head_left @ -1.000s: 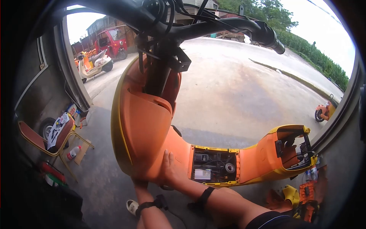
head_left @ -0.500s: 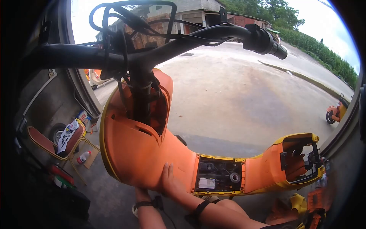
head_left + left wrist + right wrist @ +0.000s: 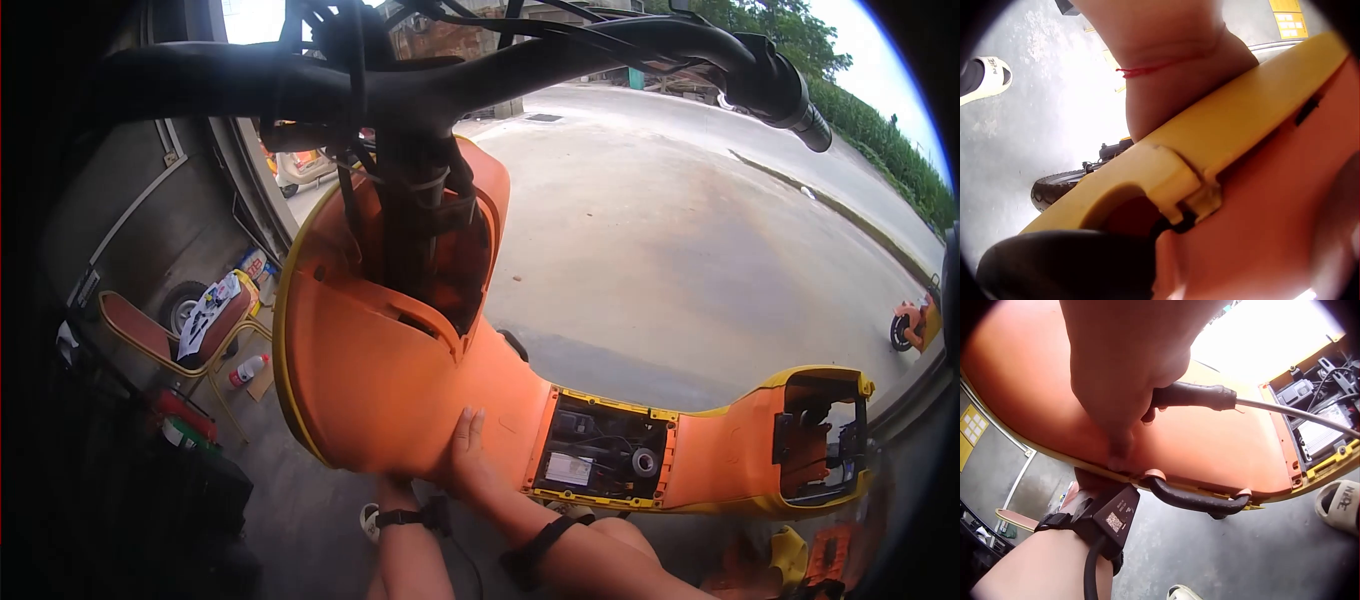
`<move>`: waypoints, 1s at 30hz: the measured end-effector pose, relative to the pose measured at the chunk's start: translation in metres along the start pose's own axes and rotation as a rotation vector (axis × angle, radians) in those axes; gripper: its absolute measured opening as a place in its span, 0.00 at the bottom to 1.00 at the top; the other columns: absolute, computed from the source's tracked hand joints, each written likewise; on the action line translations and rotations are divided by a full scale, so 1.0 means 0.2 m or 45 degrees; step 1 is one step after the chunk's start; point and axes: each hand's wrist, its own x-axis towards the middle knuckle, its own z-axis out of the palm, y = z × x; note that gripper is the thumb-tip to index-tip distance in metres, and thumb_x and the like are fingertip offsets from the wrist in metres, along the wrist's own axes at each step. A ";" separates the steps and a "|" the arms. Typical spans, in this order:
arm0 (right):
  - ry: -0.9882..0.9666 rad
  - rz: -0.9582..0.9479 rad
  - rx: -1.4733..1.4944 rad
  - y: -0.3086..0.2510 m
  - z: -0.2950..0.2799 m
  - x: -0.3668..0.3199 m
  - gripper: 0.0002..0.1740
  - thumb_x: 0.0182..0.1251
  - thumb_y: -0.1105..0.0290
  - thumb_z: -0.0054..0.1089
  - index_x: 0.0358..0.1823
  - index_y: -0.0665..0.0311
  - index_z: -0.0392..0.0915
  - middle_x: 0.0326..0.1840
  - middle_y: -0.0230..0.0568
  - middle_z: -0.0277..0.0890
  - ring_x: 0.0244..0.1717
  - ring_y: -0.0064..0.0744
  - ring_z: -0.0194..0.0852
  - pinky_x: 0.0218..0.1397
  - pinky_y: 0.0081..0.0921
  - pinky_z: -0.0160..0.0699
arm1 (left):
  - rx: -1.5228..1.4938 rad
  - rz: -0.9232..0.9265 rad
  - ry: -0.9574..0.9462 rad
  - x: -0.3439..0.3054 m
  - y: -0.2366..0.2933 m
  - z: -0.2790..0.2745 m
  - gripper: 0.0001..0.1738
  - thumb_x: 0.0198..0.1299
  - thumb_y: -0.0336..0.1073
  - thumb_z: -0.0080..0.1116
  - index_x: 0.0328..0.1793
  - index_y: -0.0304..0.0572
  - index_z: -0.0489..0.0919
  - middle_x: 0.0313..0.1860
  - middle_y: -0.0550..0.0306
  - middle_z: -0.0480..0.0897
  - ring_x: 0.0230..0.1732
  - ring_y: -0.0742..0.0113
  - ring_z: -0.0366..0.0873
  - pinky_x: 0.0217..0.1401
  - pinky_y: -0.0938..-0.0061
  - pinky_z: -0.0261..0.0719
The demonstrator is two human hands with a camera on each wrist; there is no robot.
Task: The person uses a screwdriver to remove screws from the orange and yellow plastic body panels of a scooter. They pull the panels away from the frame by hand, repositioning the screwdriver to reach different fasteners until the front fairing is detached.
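An orange and yellow scooter body (image 3: 390, 370) fills the middle of the head view. My right hand (image 3: 468, 455) lies against the lower front of its orange panel, fingertips on the surface. The right wrist view shows a screwdriver (image 3: 1194, 395) with its dark handle in the curl of that hand and its shaft pointing toward the floor compartment. My left hand (image 3: 1175, 103) reaches behind the yellow edge (image 3: 1254, 100) of the body, near a notched yellow tab (image 3: 1175, 184). Its fingers are hidden behind the panel.
Black handlebars (image 3: 560, 65) with loose cables cross overhead. An open compartment (image 3: 605, 450) with wiring lies in the floor section. At left stand a chair (image 3: 215, 340), a bottle (image 3: 248, 370) and a loose wheel (image 3: 183, 308). Loose yellow and orange parts (image 3: 790, 555) lie at lower right.
The head view has shifted, so the handlebars and scooter body appear in different places. Both hands stay at the same lower part of the orange panel.
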 end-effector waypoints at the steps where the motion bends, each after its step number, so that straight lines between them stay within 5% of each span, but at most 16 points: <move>1: 0.113 -0.064 -0.047 0.03 0.07 0.00 0.47 0.66 0.75 0.51 0.77 0.85 0.31 0.73 0.93 0.40 0.37 0.65 0.85 0.33 0.46 0.86 | -0.006 -0.022 0.012 0.02 0.01 -0.02 0.28 0.69 0.37 0.53 0.75 0.41 0.67 0.71 0.50 0.73 0.72 0.57 0.69 0.73 0.65 0.69; 4: -0.104 -0.006 0.015 -0.01 -0.06 0.01 0.49 0.66 0.72 0.54 0.75 0.88 0.30 0.72 0.95 0.41 0.36 0.63 0.86 0.31 0.47 0.85 | -0.028 -0.085 0.090 0.01 0.06 0.01 0.28 0.69 0.37 0.54 0.75 0.41 0.67 0.71 0.50 0.73 0.72 0.57 0.70 0.72 0.65 0.70; 9: 0.245 -0.369 -0.199 0.02 0.08 0.06 0.60 0.63 0.64 0.66 0.73 0.93 0.26 0.70 0.97 0.43 0.59 0.78 0.73 0.49 0.55 0.84 | -0.062 -0.149 0.134 0.09 0.11 0.00 0.28 0.69 0.37 0.54 0.74 0.41 0.68 0.71 0.50 0.73 0.72 0.57 0.70 0.72 0.65 0.70; 11: 0.075 -0.256 0.129 -0.04 -0.10 0.05 0.68 0.59 0.61 0.73 0.72 0.93 0.22 0.68 0.98 0.46 0.69 0.85 0.59 0.59 0.56 0.79 | -0.095 -0.205 0.160 0.11 0.13 0.01 0.28 0.69 0.38 0.54 0.74 0.41 0.68 0.71 0.50 0.73 0.72 0.57 0.70 0.72 0.65 0.70; 15: -0.122 -0.059 0.226 -0.03 -0.04 0.08 0.71 0.56 0.62 0.76 0.71 0.93 0.19 0.71 0.93 0.46 0.69 0.87 0.56 0.67 0.61 0.70 | -0.162 -0.313 0.221 0.16 0.14 0.00 0.28 0.69 0.38 0.54 0.74 0.41 0.68 0.71 0.50 0.73 0.71 0.57 0.70 0.71 0.65 0.71; 18: 0.092 -0.406 0.082 -0.02 -0.10 0.03 0.69 0.56 0.63 0.75 0.71 0.94 0.21 0.74 0.91 0.39 0.71 0.89 0.51 0.73 0.62 0.60 | -0.245 -0.386 0.282 0.21 0.16 0.04 0.28 0.69 0.38 0.54 0.74 0.41 0.68 0.70 0.50 0.73 0.71 0.57 0.70 0.71 0.65 0.71; 20: -0.187 0.000 0.142 -0.01 -0.12 0.05 0.84 0.38 0.45 0.84 0.75 0.86 0.25 0.75 0.92 0.36 0.77 0.77 0.46 0.66 0.47 0.75 | -0.287 -0.369 0.335 0.23 0.18 0.03 0.28 0.69 0.38 0.54 0.74 0.41 0.68 0.70 0.50 0.74 0.71 0.57 0.70 0.71 0.65 0.71; 21: 0.200 -0.376 -0.223 -0.04 -0.13 0.07 0.81 0.43 0.45 0.82 0.76 0.84 0.26 0.77 0.87 0.36 0.77 0.73 0.50 0.64 0.46 0.75 | -0.300 -0.347 0.351 0.23 0.20 0.03 0.28 0.69 0.38 0.54 0.74 0.41 0.68 0.70 0.51 0.74 0.71 0.57 0.70 0.71 0.65 0.71; 22: 0.205 -0.394 -0.217 -0.04 -0.14 0.09 0.81 0.43 0.45 0.82 0.76 0.84 0.26 0.77 0.87 0.36 0.77 0.73 0.50 0.64 0.46 0.75 | -0.315 -0.328 0.372 0.36 0.14 -0.01 0.28 0.69 0.38 0.54 0.74 0.41 0.68 0.70 0.51 0.74 0.71 0.57 0.71 0.71 0.66 0.72; 24: -0.188 -0.062 -0.053 0.01 -0.15 0.06 0.77 0.45 0.48 0.81 0.76 0.85 0.28 0.77 0.84 0.40 0.74 0.72 0.57 0.63 0.46 0.75 | -0.379 -0.317 0.414 0.26 0.18 0.00 0.28 0.69 0.38 0.54 0.74 0.41 0.68 0.70 0.51 0.74 0.71 0.57 0.71 0.71 0.66 0.72; 30: -0.076 -0.156 0.098 -0.15 -0.25 0.07 0.70 0.45 0.56 0.82 0.75 0.77 0.33 0.72 0.76 0.54 0.63 0.71 0.69 0.55 0.50 0.78 | -0.649 -0.256 0.547 0.18 0.21 -0.02 0.28 0.69 0.38 0.54 0.74 0.41 0.68 0.70 0.51 0.74 0.71 0.57 0.71 0.70 0.66 0.72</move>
